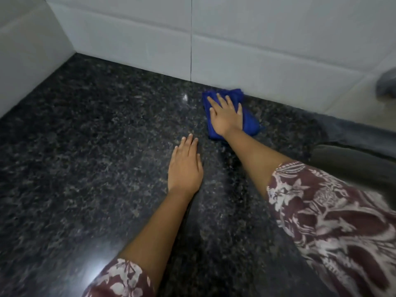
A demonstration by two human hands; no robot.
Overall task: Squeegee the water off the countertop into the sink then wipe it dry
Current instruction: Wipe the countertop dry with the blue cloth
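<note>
Both hands are down on the granite countertop [85, 146], and I judge this the drying stage. To do it well I should keep my right hand [225, 116] flat and heavy on the blue cloth [249, 122], run it along the white tile wall [257, 50] at twelve o'clock, then pull overlapping strokes back toward six. Its fingers lie spread on the cloth, pressing rather than gripping. My left hand [185, 168], at seven o'clock from the cloth, rests flat and empty, arm outstretched, bracing me.
</note>
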